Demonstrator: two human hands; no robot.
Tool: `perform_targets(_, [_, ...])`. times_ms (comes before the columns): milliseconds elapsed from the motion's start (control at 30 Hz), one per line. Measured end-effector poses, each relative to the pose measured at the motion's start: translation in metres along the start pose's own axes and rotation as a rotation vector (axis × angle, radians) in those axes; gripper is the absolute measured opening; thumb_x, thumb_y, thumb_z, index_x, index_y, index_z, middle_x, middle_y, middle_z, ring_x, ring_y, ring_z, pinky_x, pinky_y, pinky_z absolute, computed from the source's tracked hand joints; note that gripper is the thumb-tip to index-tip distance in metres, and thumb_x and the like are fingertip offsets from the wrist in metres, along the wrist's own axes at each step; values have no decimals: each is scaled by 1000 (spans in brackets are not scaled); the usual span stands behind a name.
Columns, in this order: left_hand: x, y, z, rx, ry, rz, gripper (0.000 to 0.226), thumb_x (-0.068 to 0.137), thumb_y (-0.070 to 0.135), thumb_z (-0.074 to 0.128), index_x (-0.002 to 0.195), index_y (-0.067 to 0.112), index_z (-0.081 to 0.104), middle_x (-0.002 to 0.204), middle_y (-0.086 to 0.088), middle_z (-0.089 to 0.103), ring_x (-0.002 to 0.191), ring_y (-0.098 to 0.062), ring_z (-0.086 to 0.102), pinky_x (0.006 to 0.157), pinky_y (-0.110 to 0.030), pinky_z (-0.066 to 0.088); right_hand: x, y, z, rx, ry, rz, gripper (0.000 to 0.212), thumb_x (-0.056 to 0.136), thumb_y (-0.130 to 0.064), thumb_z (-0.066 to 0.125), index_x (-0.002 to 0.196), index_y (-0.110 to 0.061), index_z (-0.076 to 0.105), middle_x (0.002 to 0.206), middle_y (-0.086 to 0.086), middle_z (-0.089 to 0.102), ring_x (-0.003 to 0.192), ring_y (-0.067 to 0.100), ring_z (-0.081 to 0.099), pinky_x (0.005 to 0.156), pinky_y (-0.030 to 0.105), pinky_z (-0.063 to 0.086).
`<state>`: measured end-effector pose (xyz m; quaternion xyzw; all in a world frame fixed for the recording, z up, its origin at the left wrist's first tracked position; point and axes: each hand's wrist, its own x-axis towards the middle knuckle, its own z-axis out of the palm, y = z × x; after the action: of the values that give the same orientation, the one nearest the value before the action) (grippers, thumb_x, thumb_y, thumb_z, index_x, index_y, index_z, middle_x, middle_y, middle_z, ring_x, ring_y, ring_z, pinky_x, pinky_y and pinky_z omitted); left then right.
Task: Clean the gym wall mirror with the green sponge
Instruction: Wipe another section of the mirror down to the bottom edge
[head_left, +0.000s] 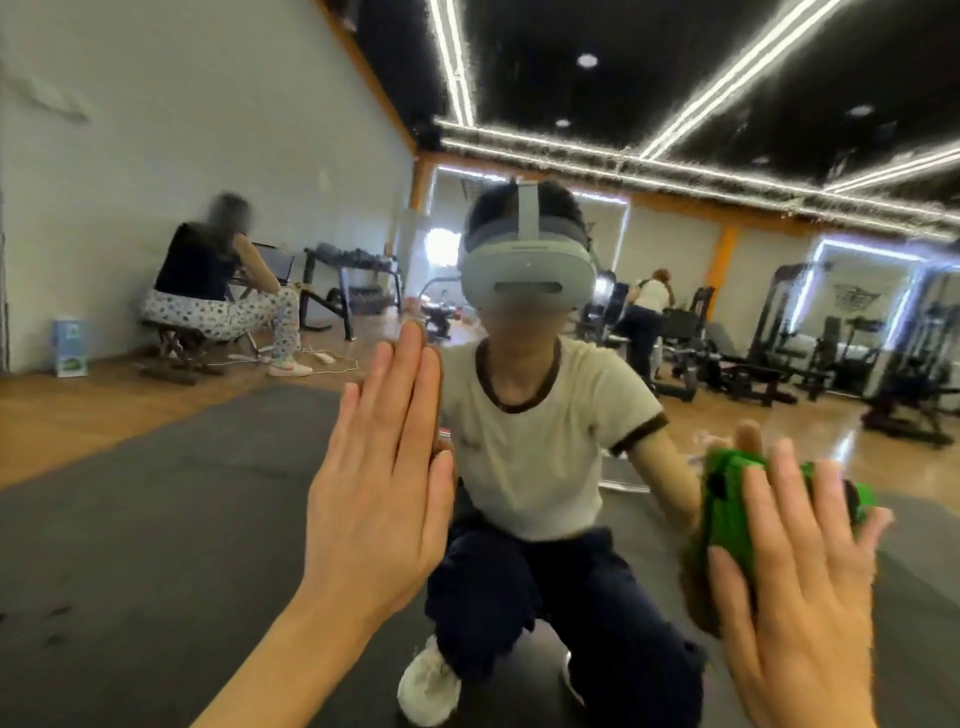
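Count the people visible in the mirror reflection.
3. The headset wearer crouches at centre, left hand flat on the mirror, right hand pressing the green sponge. A seated person is at left, a standing person at right. Others may be hidden.

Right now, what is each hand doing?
Left hand: open, flat against the mirror.
Right hand: open, straight fingers pressing the green sponge on the mirror.

The left hand is raised flat, fingers straight and pressed together, fingertips pointing up, palm facing away from the camera, its forearm running down toward the near left. The right hand lies lower at the right, fingers straight and slightly spread, pressing flat on the green sponge.
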<state>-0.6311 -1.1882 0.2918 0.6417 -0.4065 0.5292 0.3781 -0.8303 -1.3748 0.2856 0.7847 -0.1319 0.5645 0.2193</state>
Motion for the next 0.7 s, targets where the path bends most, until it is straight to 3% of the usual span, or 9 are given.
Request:
perform_targets(67, [0, 0, 1, 21, 6, 2, 64, 101, 21, 35, 157, 1, 12, 167, -5, 9, 157, -16, -2, 127, -32, -1, 13, -20, 5, 26, 39, 59, 53, 108, -36, 24, 156, -13, 23, 169, -6, 3, 156, 18, 1, 125, 48, -5])
perform_targets(200, [0, -2, 2, 18, -1, 13, 62, 105, 26, 30, 159, 4, 9, 169, -1, 2, 157, -16, -2, 127, -31, -2, 79, -106, 29, 82, 53, -173, 59, 103, -28, 36, 158, -11, 21, 166, 5, 16, 154, 21, 6, 126, 47, -4])
perform_targets(300, [1, -1, 2, 10, 8, 6, 61, 105, 26, 30, 158, 3, 10, 167, -2, 6, 157, -15, -2, 127, -30, -2, 102, -109, 30, 95, 67, -313, 53, 107, -27, 33, 157, -11, 25, 164, 8, 23, 153, 20, 11, 126, 47, 1])
perform_targets(367, [1, -1, 1, 1, 7, 10, 63, 102, 21, 34, 157, 1, 13, 167, -4, 9, 157, -16, -1, 127, -31, -1, 87, -74, 22, 52, 63, -290, 53, 107, -27, 33, 157, -11, 24, 165, 7, 23, 154, 19, 7, 126, 45, -3])
perform_targets(467, [1, 0, -2, -37, -9, 3, 62, 102, 21, 35, 157, 1, 14, 167, -5, 9, 157, -16, 0, 127, -30, -2, 55, -23, 2, 39, 51, -37, 53, 108, -30, 29, 156, -8, 22, 164, 3, 18, 156, 17, -1, 125, 42, -7])
perform_targets(533, [2, 1, -4, -71, -20, -8, 63, 102, 20, 36, 158, 2, 14, 167, -5, 9, 157, -16, 1, 127, -30, -2, 57, -33, 1, 62, 87, 43, 53, 108, -29, 27, 155, -5, 23, 164, 10, 20, 155, 17, -2, 125, 43, -9])
perform_targets(633, [2, 0, -7, -134, -36, -5, 64, 102, 17, 37, 158, 3, 12, 168, -2, 7, 157, -16, 1, 126, -29, -3, 104, -101, 19, 80, 125, -82, 52, 110, -30, 23, 155, -5, 30, 163, 15, 23, 153, 28, 14, 124, 47, -4])
perform_targets(700, [1, -2, -10, -174, -46, -22, 64, 102, 16, 37, 159, 5, 11, 169, 0, 5, 157, -15, 1, 126, -29, -3, 135, -139, 26, 102, 125, -197, 51, 108, -24, 32, 155, -6, 32, 163, 13, 28, 152, 30, 21, 124, 47, -1])
